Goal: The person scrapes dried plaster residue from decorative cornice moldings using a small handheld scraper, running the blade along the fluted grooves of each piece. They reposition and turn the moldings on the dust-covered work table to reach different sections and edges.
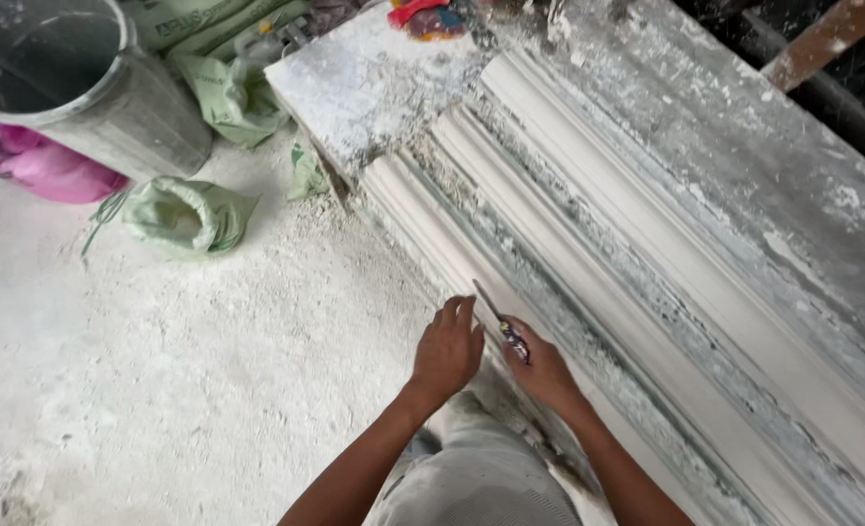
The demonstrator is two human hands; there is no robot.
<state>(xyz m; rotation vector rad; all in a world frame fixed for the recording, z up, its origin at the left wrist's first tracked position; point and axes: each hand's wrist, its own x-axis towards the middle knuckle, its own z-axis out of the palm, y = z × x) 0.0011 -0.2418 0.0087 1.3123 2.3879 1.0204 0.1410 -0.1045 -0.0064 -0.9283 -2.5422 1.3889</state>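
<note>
Long white plaster cornice mouldings (588, 253) lie side by side on a dusty workbench (374, 78), running from the upper middle to the lower right. My right hand (542, 368) grips a small knife-like tool (499, 319) with a dark handle, its thin blade against the nearest moulding's edge. My left hand (446, 351) rests beside it, fingers together, touching the same edge of the moulding.
A large grey bucket (92, 88) stands at the upper left on the plaster-dusted floor (160, 390). Green sacks (187, 216) and a pink bag (33, 164) lie around it. A wooden bar (822, 39) crosses the upper right corner.
</note>
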